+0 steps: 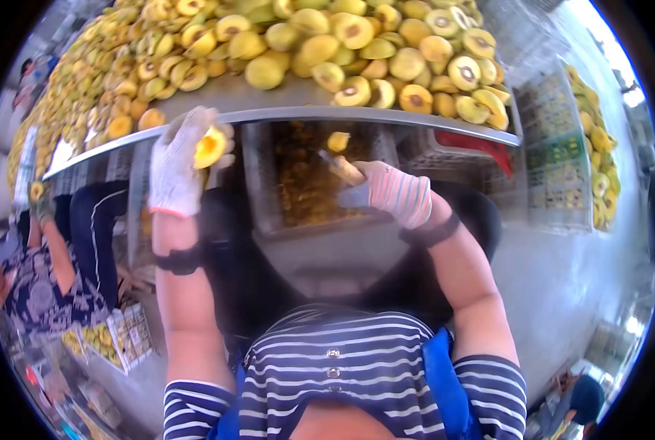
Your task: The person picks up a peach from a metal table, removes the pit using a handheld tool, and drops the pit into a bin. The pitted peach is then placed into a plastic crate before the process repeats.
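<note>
My left hand (188, 158), in a whitish knit glove, is closed around a yellow peach half (210, 147) at the table's front edge, its hollowed cut face turned toward the right. In my right hand (397, 192), gloved with coloured stripes, is a pitting knife (344, 169) with a wooden handle and a short metal tip pointing up and left. Just beyond that tip, a small yellow peach piece (338, 141) shows over the crate (260, 192) below, which holds brownish scraps. Heaped on the metal table (269, 97) are many halved peaches (354, 31), several with brown pits.
A raised metal rim (305, 113) borders the table. Stacked crates (555, 154) topped with peaches stand at the right, and a red item (481, 145) lies under the table. On the left sits a co-worker (56, 286) beside a white crate (131, 336) of peaches.
</note>
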### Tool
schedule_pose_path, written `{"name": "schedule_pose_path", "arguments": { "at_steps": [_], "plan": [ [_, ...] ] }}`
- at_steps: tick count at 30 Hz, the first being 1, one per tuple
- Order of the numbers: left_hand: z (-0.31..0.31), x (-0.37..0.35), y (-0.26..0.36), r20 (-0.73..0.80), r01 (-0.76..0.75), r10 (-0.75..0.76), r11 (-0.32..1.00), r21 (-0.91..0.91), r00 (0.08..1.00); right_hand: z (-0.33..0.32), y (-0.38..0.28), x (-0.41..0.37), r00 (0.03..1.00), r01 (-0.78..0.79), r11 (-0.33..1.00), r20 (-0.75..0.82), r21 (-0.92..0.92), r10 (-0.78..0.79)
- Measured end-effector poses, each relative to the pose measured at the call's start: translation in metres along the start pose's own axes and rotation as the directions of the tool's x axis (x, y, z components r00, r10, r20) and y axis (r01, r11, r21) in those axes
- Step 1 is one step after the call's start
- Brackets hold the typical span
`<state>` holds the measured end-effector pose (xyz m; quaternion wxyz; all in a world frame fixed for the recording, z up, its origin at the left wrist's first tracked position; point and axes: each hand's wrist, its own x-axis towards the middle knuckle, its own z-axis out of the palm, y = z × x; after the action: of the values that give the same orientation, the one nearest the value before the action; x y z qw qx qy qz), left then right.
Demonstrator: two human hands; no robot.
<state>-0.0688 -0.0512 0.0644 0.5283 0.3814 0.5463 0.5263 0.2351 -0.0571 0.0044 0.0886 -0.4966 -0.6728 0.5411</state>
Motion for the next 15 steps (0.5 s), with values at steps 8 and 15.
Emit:
{"name": "schedule_pose_path", "arguments": {
  "at_steps": [8, 15],
  "plan": [
    [0.018, 0.06, 0.013, 0.03, -0.127, 0.301, 0.306, 0.943, 0.953, 0.011, 0.011, 0.001, 0.998, -0.042, 0.836, 0.021, -0.547, 0.064],
    [0.079, 0.18, -0.063, 0.131, -0.183, 0.299, 0.152, 0.971, 0.945, -0.005, -0.002, -0.004, 0.99, -0.025, 0.961, -0.14, -0.277, -0.015]
  ]
}}
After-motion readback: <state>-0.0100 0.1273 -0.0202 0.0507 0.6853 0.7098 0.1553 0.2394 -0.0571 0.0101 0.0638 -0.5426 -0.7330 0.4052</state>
